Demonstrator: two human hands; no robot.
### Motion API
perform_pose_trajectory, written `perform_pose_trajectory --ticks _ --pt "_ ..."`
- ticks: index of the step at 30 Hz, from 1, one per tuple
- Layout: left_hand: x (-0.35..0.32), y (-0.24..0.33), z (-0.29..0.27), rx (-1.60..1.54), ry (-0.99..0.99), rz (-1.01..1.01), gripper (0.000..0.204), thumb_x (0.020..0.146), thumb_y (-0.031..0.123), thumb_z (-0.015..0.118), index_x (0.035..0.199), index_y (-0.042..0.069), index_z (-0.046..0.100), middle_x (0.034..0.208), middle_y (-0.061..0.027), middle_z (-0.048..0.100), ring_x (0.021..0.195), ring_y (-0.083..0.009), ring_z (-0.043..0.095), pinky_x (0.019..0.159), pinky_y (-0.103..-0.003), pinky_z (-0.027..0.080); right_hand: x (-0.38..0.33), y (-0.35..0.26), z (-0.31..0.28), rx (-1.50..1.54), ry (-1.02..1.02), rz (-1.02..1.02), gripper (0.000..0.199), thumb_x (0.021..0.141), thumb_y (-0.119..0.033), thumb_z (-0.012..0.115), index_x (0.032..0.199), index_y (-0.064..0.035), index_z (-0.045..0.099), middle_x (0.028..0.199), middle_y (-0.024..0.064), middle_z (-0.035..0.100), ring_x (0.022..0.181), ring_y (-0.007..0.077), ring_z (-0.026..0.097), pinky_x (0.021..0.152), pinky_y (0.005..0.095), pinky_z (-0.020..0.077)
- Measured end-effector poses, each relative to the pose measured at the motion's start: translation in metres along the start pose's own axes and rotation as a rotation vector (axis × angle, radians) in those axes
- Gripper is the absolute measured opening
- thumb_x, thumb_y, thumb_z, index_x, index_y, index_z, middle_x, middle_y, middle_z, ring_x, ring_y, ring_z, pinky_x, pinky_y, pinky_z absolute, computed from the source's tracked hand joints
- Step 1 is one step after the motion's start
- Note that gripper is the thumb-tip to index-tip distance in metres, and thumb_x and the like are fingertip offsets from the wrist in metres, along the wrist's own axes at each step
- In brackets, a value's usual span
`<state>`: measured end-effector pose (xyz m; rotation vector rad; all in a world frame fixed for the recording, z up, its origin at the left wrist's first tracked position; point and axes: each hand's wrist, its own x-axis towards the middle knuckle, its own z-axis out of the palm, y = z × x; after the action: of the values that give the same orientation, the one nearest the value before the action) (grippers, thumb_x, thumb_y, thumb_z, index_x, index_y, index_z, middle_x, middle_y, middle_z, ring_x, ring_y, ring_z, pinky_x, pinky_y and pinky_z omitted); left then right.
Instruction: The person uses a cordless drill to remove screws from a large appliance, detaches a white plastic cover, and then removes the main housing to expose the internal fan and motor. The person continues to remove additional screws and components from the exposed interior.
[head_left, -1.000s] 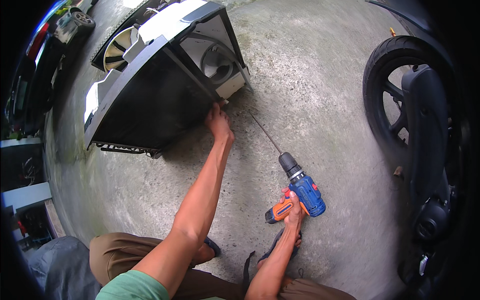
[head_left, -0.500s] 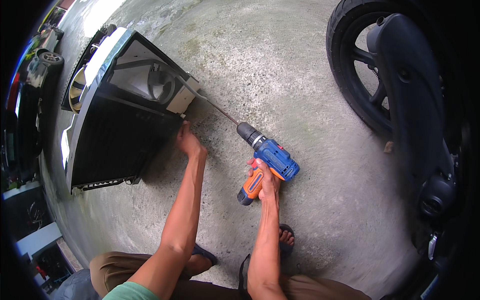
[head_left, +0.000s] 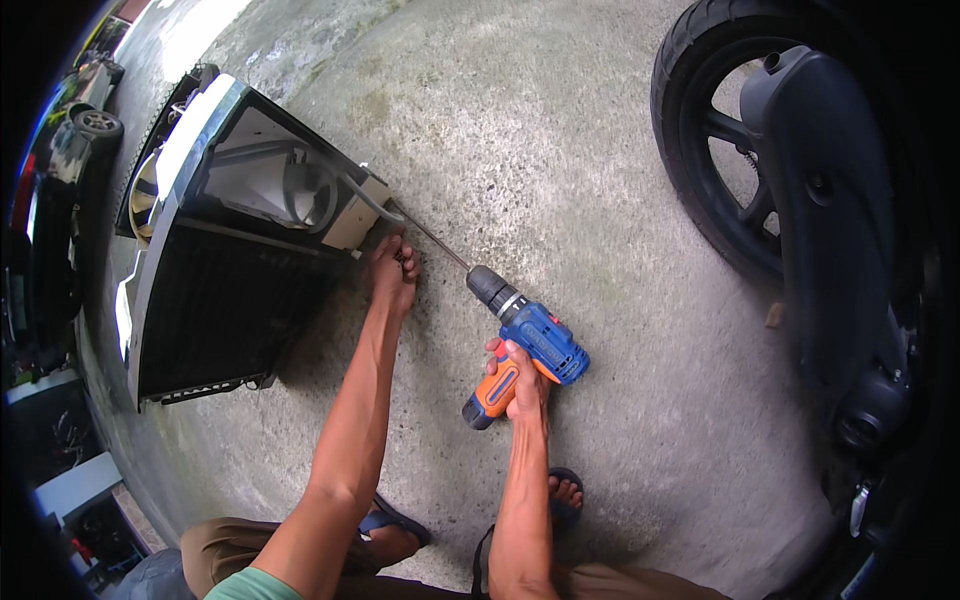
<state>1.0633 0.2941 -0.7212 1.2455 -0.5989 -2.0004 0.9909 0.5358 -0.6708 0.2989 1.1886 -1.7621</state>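
My right hand (head_left: 526, 380) grips a blue and orange cordless drill (head_left: 540, 340) by its handle. A long thin bit (head_left: 436, 240) runs from the chuck toward the cream corner panel of an opened metal appliance (head_left: 250, 300), which looks like an air conditioner unit. Where the bit's tip meets that corner is hard to make out. My left hand (head_left: 393, 272) is just off the appliance's right edge, below the bit, with its fingers curled in. Whatever those fingers hold, if anything, is hidden. A grey hose (head_left: 365, 195) curves through the unit's open side.
A motorcycle's rear wheel (head_left: 690, 150) and black exhaust cover (head_left: 830, 180) stand at the right. Parked vehicles (head_left: 95, 120) line the far left. The ground is rough concrete (head_left: 640, 440), with my sandalled feet near the bottom.
My left hand has come off the appliance's edge and risen slightly to the right, its fingers now curled. The right hand still holds the drill, its bit toward the same corner.
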Motion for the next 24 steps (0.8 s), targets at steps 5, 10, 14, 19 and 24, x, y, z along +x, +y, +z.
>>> perform_pose_trajectory --ticks 5,10,14,19,24 --pt "0.027 0.002 0.006 -0.114 -0.062 -0.09 0.023 0.101 0.014 0.04 0.116 0.004 0.055 0.068 0.0034 0.039 0.056 -0.0066 0.036 0.047 -0.022 0.029 0.001 -0.004 0.001 -0.018 0.006 0.009 0.03 0.082 -0.027 0.071 0.101 -0.008 0.057 0.086 0.0109 0.065 0.061 0.0166 0.06 0.054 0.031 0.0495" --pt "0.04 0.001 0.0 -0.391 -0.195 -0.167 0.03 0.099 0.011 0.042 0.126 0.003 0.054 0.066 0.0058 0.033 0.055 -0.0057 0.033 0.046 -0.02 0.028 0.006 -0.012 -0.001 -0.067 0.009 0.005 0.03 0.082 -0.027 0.071 0.099 -0.0073 0.057 0.083 0.0097 0.064 0.06 0.016 0.06 0.054 0.0304 0.0486" --pt "0.043 0.0 -0.004 -0.425 -0.238 -0.164 0.03 0.098 0.011 0.044 0.126 0.006 0.055 0.064 0.0053 0.033 0.054 -0.006 0.033 0.046 -0.02 0.028 0.008 -0.012 -0.001 -0.045 0.014 0.005 0.028 0.082 -0.027 0.07 0.097 -0.008 0.056 0.081 0.0085 0.063 0.06 0.0158 0.059 0.054 0.0298 0.0481" --pt "0.046 0.002 -0.005 -0.414 -0.221 -0.184 0.029 0.099 0.015 0.048 0.126 0.013 0.057 0.064 0.0051 0.033 0.054 -0.0061 0.033 0.046 -0.02 0.028 0.01 -0.006 -0.003 0.108 0.006 0.103 0.031 0.082 -0.028 0.07 0.101 -0.0097 0.053 0.08 0.0068 0.061 0.059 0.016 0.058 0.055 0.0307 0.0488" --pt "0.047 0.004 -0.005 -0.387 -0.208 -0.208 0.029 0.098 0.018 0.053 0.125 0.017 0.059 0.064 0.0054 0.033 0.053 -0.0058 0.033 0.046 -0.02 0.029 0.013 -0.006 -0.005 0.192 -0.002 0.149 0.035 0.082 -0.029 0.07 0.105 -0.0106 0.052 0.081 0.0063 0.061 0.058 0.016 0.057 0.056 0.0315 0.0499"
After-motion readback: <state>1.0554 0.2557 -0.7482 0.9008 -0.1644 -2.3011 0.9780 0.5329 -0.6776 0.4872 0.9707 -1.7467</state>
